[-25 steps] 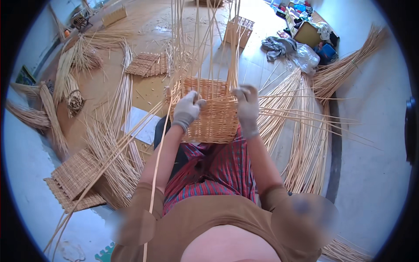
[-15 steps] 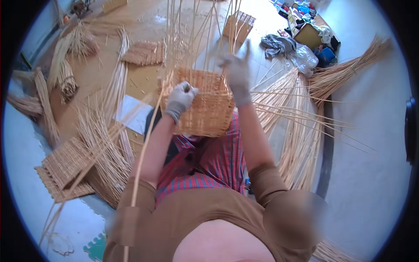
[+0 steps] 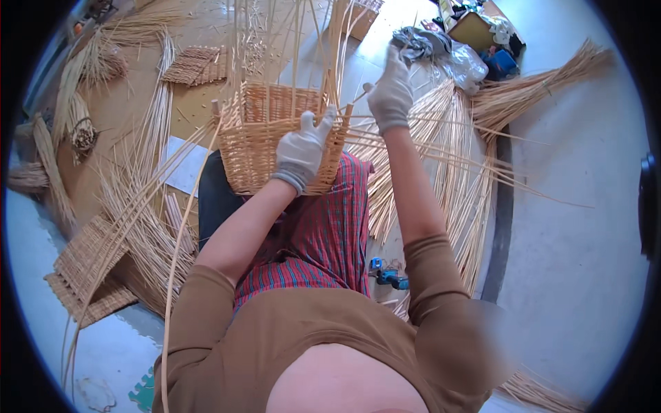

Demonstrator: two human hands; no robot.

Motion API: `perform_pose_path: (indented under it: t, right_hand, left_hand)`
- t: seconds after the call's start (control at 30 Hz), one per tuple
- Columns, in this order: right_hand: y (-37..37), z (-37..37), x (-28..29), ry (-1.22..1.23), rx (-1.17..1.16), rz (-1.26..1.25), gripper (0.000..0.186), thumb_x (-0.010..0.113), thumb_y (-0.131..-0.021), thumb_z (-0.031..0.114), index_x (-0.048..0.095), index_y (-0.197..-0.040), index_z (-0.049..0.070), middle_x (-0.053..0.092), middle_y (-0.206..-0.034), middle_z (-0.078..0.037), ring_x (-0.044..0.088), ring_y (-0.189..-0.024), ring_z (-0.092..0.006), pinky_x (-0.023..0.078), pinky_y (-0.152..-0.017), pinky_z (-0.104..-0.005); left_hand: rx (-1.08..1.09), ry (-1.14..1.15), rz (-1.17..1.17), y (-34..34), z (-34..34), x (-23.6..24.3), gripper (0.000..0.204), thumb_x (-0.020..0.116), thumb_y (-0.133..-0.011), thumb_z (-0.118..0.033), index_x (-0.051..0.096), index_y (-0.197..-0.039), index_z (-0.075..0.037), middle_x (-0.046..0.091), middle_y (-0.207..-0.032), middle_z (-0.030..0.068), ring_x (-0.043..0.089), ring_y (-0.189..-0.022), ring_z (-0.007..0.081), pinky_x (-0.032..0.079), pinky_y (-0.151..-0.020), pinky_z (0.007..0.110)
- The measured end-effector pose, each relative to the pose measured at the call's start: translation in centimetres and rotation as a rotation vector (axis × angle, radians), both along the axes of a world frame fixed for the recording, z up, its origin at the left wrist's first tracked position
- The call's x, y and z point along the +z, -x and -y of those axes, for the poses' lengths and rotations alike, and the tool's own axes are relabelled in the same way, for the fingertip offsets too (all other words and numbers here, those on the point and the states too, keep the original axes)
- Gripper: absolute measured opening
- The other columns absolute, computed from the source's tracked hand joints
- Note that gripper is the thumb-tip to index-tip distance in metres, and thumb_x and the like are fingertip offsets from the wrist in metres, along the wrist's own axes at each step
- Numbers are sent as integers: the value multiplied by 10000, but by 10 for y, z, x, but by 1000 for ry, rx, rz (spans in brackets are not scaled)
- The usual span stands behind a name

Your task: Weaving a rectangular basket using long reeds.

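A half-woven wicker basket point(image 3: 248, 155) rests on my lap, tilted so its hollow shows, with long upright reeds point(image 3: 296, 48) rising from its far side. My left hand point(image 3: 301, 153), in a pale glove, lies over the near wall, its thumb and fingers closed at the rim by the right corner. Raised just right of that corner is my gloved right hand point(image 3: 391, 96), fingers bent together and one pointing up. Whatever it grips is hidden, though a small rounded tip shows beside it. Loose reeds point(image 3: 441, 148) stick out from the basket to the right, passing near my wrist.
Reed bundles point(image 3: 441, 206) spread on the right floor; another bundle point(image 3: 544, 89) lies beyond. Woven panels point(image 3: 100, 265) and loose reeds point(image 3: 141, 227) lie left. A blue power tool point(image 3: 389, 275) sits by my right thigh. A cardboard box point(image 3: 361, 20) and plastic bag point(image 3: 465, 67) are farther off.
The basket has tipped and shifted left, so its inside now shows. My left hand has moved right along the rim toward the corner. My right hand has drawn slightly right and away from the basket.
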State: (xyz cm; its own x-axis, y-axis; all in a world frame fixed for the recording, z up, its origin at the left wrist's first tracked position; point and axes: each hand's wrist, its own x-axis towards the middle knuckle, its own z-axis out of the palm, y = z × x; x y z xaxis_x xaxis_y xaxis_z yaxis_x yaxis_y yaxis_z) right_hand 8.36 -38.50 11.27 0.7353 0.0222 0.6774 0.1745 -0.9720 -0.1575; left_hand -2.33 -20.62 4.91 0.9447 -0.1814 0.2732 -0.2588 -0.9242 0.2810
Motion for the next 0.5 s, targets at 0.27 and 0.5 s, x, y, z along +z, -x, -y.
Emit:
perform_pose_path:
  t: [0.27, 0.5]
  right_hand:
    - [46, 19, -24, 120, 277, -215, 211, 564, -946, 288, 706, -927, 133, 683, -824, -109, 662, -783, -315, 519, -731, -435]
    - [56, 21, -43, 6, 149, -393, 262, 552, -948, 324, 713, -947, 117, 703, -855, -141, 672, -800, -349, 518, -736, -467]
  left_hand:
    - [8, 4, -59, -6, -7, 6, 663, 634, -886, -181, 387, -1482, -333, 520, -1244, 144, 677, -688, 329, 543, -591, 461]
    - [-83, 100, -128, -16, -10, 2, 539, 606, -876, -151, 483, -1383, -284, 557, -1190, 144, 679, -769, 373, 551, -672, 483]
